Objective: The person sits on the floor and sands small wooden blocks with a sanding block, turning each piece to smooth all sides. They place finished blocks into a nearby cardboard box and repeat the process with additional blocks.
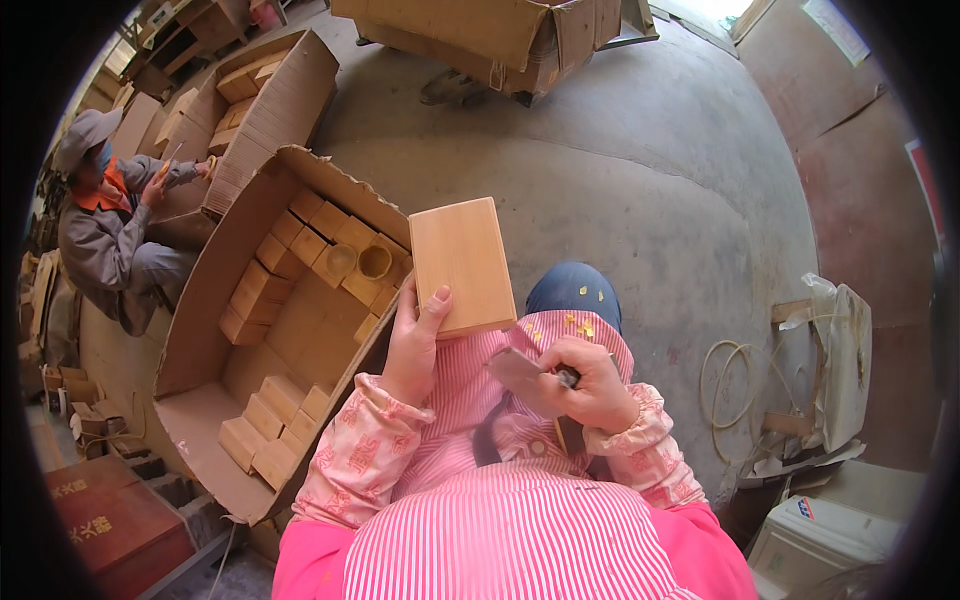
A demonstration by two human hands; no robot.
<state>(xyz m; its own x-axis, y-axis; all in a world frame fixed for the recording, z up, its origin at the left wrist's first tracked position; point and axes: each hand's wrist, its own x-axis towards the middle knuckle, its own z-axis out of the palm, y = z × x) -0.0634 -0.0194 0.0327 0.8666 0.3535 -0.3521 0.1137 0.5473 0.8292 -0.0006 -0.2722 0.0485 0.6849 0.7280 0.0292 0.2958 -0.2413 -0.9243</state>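
My left hand (421, 330) grips a light wooden box or block (463, 264) by its lower left corner, thumb on the broad face, holding it upright before me. To the right and a little lower, my right hand (591, 379) is closed around a dark handle and a flat greyish piece (525, 379), perhaps a scraper blade or sandpaper; its exact kind is unclear. The piece points towards the wooden box and does not touch it. Small yellow flakes (581, 326) lie on the striped apron over my lap.
At my left a cardboard carton (217, 330) holds several wooden blocks and two small round containers (375, 262). Beyond it a co-worker (112, 217) sits beside another carton (281, 112). A large carton (465, 34) stands ahead. A coiled hose (720, 390) lies at the right.
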